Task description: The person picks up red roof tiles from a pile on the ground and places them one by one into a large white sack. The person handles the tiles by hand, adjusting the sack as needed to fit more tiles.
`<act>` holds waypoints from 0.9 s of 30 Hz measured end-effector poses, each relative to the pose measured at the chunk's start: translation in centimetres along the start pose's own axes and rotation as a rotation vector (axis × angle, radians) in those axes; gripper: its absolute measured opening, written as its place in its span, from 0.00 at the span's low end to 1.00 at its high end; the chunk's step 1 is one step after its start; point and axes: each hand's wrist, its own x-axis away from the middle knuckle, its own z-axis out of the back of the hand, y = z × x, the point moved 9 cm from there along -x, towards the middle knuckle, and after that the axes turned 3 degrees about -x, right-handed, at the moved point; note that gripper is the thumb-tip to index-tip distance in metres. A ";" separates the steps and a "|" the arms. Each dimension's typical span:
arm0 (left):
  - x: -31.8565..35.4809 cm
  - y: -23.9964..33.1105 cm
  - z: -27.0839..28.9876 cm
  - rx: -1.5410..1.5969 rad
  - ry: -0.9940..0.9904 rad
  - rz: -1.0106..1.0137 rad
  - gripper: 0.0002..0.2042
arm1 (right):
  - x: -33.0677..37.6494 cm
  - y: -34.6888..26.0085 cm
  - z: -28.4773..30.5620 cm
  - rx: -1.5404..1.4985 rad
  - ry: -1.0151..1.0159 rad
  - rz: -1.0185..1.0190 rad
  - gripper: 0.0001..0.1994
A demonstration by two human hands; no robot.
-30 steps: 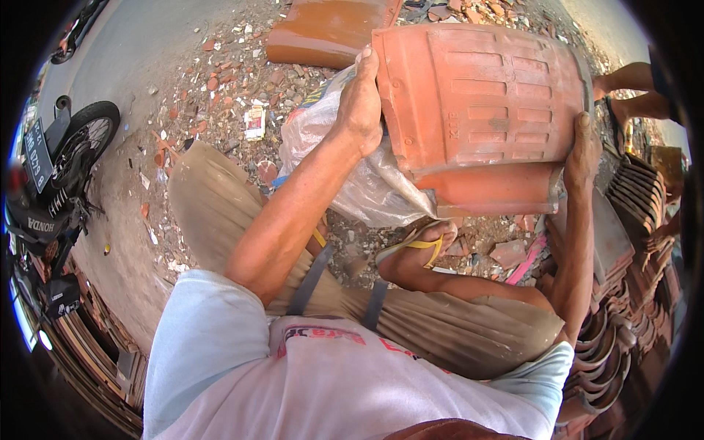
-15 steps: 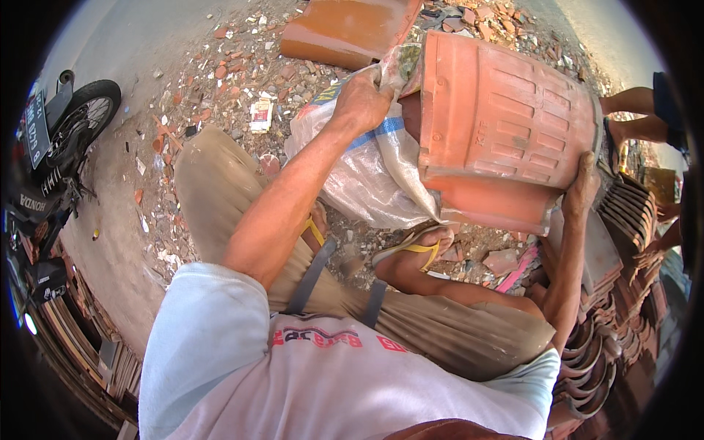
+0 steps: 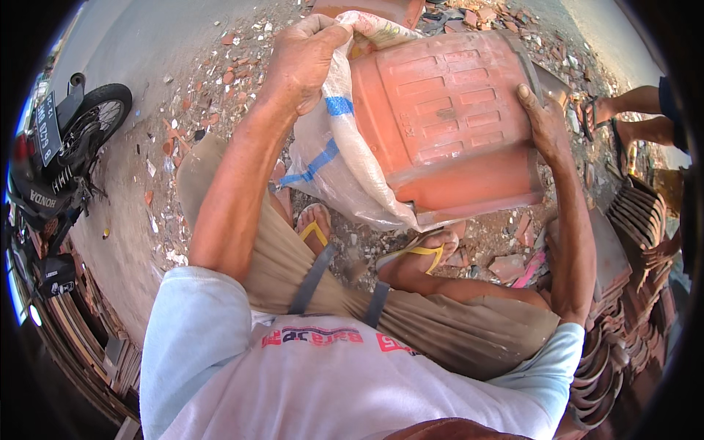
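Observation:
My left hand (image 3: 312, 59) is closed on the upper rim of a white woven plastic sack (image 3: 323, 176) with blue stripes, lifting its mouth. Orange clay roof tiles (image 3: 447, 103), stacked together, lie partly inside the sack; their left end is covered by its edge. Against the right end of the tiles my right hand (image 3: 544, 125) is pressed, its thumb up on the top edge and its other fingers hidden behind. The sack's lower edge hangs under the tiles, above my sandalled feet.
Broken tile rubble (image 3: 213, 95) covers the ground. Another orange tile (image 3: 381, 10) lies at the far side. A motorcycle (image 3: 66, 154) stands at left. Stacked roof tiles (image 3: 594, 374) fill the lower right. Another person's legs (image 3: 634, 114) are at the right.
My left hand has pulled the sack's rim up and to the left, and the sack now covers more of the tiles' left end. The tiles have shifted left, with my right hand following.

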 end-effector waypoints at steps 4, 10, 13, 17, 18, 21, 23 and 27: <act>7.4 -1.4 0.2 -0.052 0.037 0.167 0.19 | -0.8 -1.2 -4.1 0.121 -0.147 -0.137 0.43; 15.7 -11.3 -0.8 -0.366 0.159 0.275 0.35 | -1.7 -0.5 -4.8 0.124 -0.045 -0.044 0.45; 18.0 -12.9 -3.5 -0.320 -0.048 0.356 0.26 | -1.6 -1.6 -5.4 0.130 -0.045 -0.018 0.45; 23.0 -8.7 -10.2 -0.143 -0.438 0.503 0.16 | -1.5 -1.7 -4.0 0.205 0.028 -0.027 0.45; 24.7 -5.7 -12.3 -0.024 -0.472 0.387 0.14 | -1.2 -1.8 -4.1 0.220 0.040 -0.039 0.45; 24.0 -3.2 -10.0 0.099 -0.587 0.469 0.14 | 0.1 -4.7 -5.0 0.208 0.003 -0.079 0.46; 24.8 -3.9 -7.2 -0.043 -0.688 0.427 0.15 | 0.2 -4.8 -5.6 0.139 -0.053 -0.060 0.46; 18.6 -0.1 -3.4 -0.623 -1.045 0.112 0.26 | 0.7 0.0 -5.1 0.113 -0.001 -0.087 0.46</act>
